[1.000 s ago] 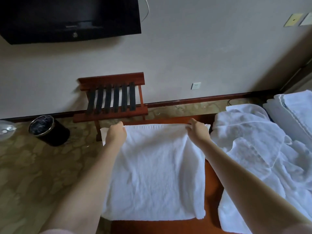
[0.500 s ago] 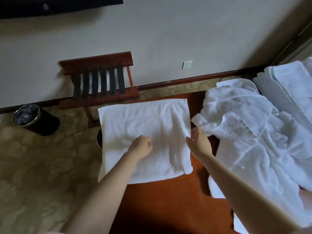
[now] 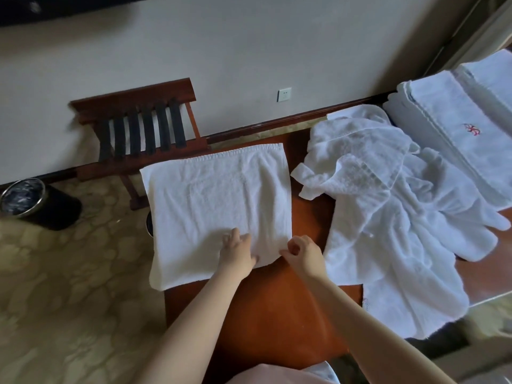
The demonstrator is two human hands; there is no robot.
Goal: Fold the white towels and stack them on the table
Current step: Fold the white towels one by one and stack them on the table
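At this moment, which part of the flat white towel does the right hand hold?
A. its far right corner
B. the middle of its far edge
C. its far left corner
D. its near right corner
D: the right hand pinches the towel at its near right corner, with the left hand resting on the towel beside it.

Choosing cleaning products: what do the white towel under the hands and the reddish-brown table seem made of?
The white folded towel looks like cotton terry, matte, with nubby pile and a ribbed hem band. The reddish-brown table is probably varnished wood or veneer: smooth, soft sheen.
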